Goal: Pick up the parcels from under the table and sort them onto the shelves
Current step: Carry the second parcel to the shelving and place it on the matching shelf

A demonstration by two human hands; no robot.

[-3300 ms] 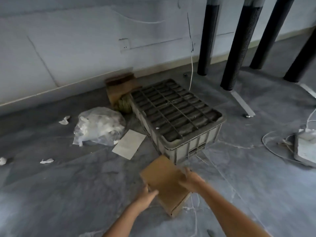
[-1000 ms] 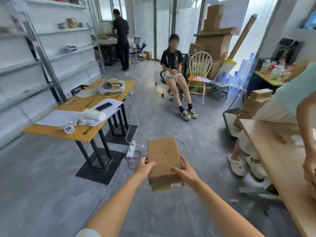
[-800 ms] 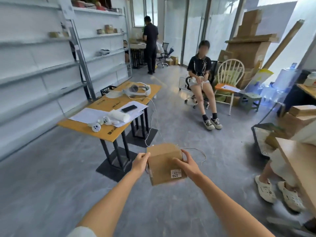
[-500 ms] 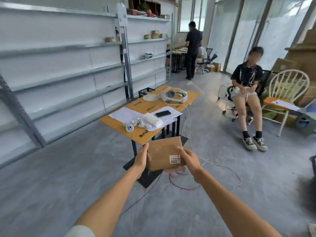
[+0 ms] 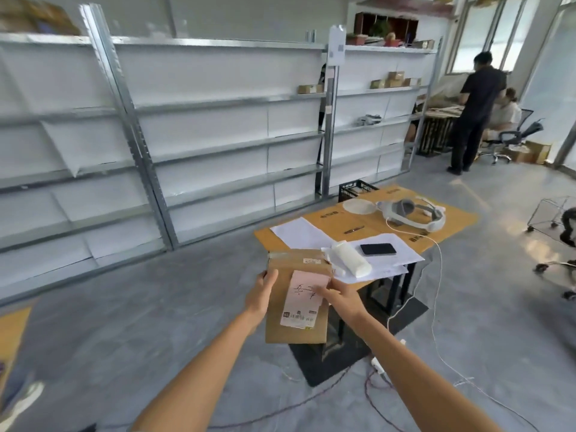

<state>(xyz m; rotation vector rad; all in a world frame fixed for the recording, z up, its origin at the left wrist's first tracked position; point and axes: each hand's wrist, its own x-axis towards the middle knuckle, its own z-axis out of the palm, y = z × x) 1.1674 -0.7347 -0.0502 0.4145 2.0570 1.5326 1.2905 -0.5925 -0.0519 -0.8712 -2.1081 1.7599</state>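
Brown cardboard makes up the flat parcel (image 5: pixel 296 302), which is held up in the air just in front of the near corner of the orange table (image 5: pixel 448 221), with both bare arms stretched out forward. The left hand (image 5: pixel 261 296) grips the parcel's left edge, thumb on the front and the other fingers tucked behind where they cannot be seen. The right hand (image 5: pixel 338 296) holds the right edge, with its fingers (image 5: pixel 319 291) lying flat across a pale pink paper label (image 5: pixel 304 299) stuck on the front. The label has dark handwriting and small barcodes near its bottom. Shiny clear tape runs along the parcel's top edge. On the table, behind the parcel, lie white paper sheets (image 5: pixel 389 251), a soft white roll (image 5: pixel 350 258), a black phone (image 5: pixel 378 249) and a white headset (image 5: pixel 411 213) with a thin cord. To the left of the table stand long metal shelves (image 5: pixel 218 138) with grey posts and smooth white back panels. A few small brown boxes (image 5: pixel 396 79) sit high on the shelves, far behind the table. The floor is smooth grey.
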